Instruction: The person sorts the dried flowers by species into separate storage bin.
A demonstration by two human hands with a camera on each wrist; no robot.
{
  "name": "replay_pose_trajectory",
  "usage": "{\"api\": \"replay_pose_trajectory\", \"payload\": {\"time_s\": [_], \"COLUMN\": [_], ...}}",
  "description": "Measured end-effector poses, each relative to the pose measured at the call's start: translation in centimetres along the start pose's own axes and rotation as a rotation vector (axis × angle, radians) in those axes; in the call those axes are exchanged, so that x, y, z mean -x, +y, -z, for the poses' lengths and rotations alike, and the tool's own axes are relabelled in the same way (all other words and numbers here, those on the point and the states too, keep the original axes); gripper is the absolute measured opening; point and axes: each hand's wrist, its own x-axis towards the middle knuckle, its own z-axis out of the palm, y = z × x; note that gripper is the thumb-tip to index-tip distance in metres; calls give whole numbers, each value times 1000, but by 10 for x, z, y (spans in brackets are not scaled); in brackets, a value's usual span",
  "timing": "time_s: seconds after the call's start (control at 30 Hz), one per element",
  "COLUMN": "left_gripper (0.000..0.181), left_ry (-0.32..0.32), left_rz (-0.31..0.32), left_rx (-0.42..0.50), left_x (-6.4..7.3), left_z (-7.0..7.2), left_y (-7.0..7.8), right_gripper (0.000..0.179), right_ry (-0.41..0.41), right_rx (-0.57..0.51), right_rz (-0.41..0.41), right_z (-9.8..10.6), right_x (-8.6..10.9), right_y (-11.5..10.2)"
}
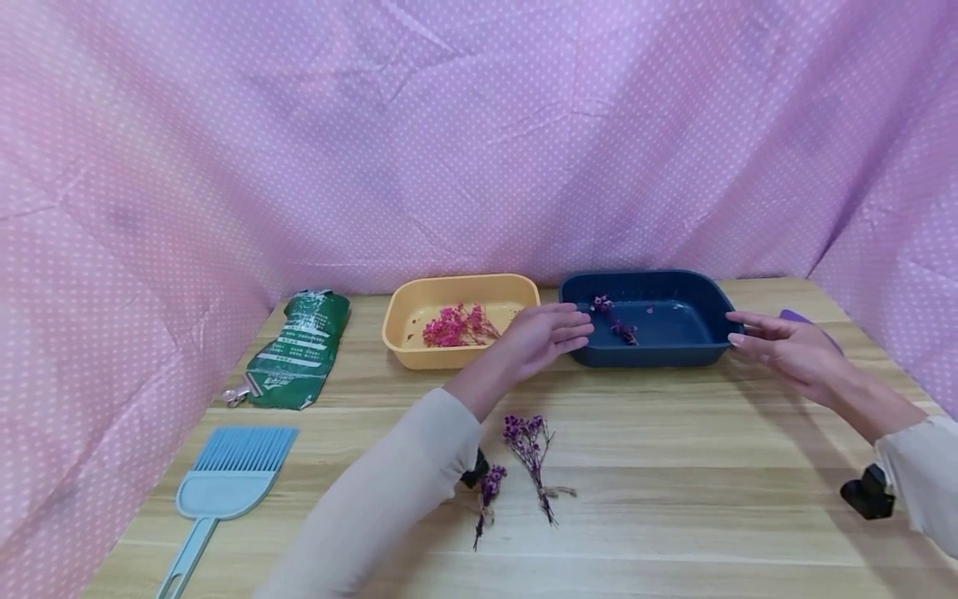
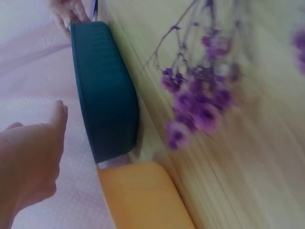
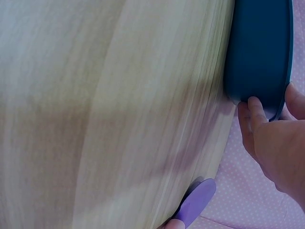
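Note:
My left hand (image 1: pixel 545 334) reaches across with its fingers held straight, the fingertips overlapping the left end of the navy blue tray (image 1: pixel 644 358) in the head view. At the tray's opposite end, the extended fingers of my right hand (image 1: pixel 793 353) touch the end wall; the right wrist view has them against the outer side and rim. Two small bits of purple dried flowers (image 1: pixel 624 333) lie inside the blue tray. Below the left forearm, a bunch of purple dried flowers (image 1: pixel 527 441) tied with twine lies on the table, with a smaller bunch (image 1: pixel 490 487) beside it.
A yellow tray (image 1: pixel 404 356) containing pink dried flowers (image 1: pixel 452 326) stands left of the blue one. Farther left are a green packet (image 1: pixel 299 353) with a metal clip (image 1: pixel 241 389) and a light blue brush (image 1: pixel 228 491). A flat purple object (image 3: pixel 198 202) lies near the right hand.

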Motion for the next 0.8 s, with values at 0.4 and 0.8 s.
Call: {"api": "replay_pose_trajectory", "payload": {"time_s": [0.4,0.8], "left_gripper": [37,47], "left_ry": [131,298], "left_rz": [-137,-47], "left_rx": [-392,-359], "left_x": [74,125], "left_z": [55,82], "left_y": [-2,-12], "right_gripper": [34,35], "right_ry": [-11,-25], "right_rx": [21,24], "right_rz": [-3,23], "right_z": [0,1], "right_x": [0,1], "right_y": [-1,0]}}
